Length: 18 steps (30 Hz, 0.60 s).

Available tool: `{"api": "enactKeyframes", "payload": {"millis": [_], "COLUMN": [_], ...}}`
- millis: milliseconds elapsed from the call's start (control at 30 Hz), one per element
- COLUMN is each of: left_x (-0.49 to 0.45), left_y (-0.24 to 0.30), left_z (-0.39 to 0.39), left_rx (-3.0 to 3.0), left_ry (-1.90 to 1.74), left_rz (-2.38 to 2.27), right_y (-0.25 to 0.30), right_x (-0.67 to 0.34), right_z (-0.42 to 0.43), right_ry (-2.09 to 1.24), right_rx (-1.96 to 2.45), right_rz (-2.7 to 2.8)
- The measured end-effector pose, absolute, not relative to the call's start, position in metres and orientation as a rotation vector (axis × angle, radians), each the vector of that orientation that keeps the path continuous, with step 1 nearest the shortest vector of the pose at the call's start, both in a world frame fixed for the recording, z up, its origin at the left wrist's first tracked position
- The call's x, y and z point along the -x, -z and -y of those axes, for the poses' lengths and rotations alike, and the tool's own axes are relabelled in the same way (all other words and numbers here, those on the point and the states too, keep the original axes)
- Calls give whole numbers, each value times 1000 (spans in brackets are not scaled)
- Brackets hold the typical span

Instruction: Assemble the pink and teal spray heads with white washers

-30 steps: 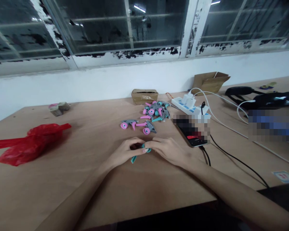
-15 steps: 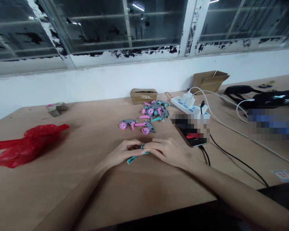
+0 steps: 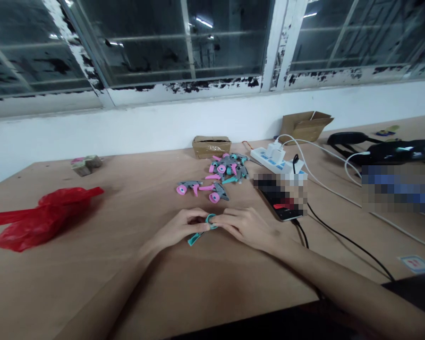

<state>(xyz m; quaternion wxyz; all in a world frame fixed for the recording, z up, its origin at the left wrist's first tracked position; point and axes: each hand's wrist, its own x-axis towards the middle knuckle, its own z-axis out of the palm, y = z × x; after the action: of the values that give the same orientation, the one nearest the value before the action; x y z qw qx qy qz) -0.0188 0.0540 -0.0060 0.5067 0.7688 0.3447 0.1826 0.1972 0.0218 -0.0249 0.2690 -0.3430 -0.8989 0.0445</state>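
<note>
Between both hands, just above the table, is a trigger sprayer head with a teal trigger [image 3: 194,239] and a teal ring collar [image 3: 210,217]. My left hand [image 3: 182,227] is closed around its body, which the fingers mostly hide; the trigger sticks out below the thumb. Fingers of my right hand [image 3: 248,225] pinch the collar from the right. Beyond the hands lie two pink-and-grey sprayer heads [image 3: 217,192], side by side. Behind them is a heap of sprayer heads [image 3: 230,167] in grey, pink and teal.
A phone [image 3: 278,200] with a black cable lies right of my right hand. Farther back are a white power strip [image 3: 269,158] with chargers, a small cardboard box [image 3: 211,147] and an open carton [image 3: 304,127]. A red plastic bag [image 3: 46,217] lies at left.
The view has tilted up slightly, so everything sits a little lower. The teal collar has turned a bit and shows more of its ring between my fingers. Both hands keep their hold.
</note>
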Motion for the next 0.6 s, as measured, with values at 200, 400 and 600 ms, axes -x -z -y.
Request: {"api": "enactKeyframes", "payload": {"millis": [200,400,600], "left_x": [18,17,17], "left_y": [13,12,11], "left_z": [-55,-55,-55], "left_rx": [-1891,-1910,-1921], "left_ry": [-471,-447,-438], "left_rz": [-859,-850,-864], "right_y": [28,30,26], "right_x": [-194,-194,-192], "right_z": [-23,-25,-24], "right_ry": [-14,-185,-380], "right_rx": [923,860,884], "right_rz": [2424,2382,2338]}}
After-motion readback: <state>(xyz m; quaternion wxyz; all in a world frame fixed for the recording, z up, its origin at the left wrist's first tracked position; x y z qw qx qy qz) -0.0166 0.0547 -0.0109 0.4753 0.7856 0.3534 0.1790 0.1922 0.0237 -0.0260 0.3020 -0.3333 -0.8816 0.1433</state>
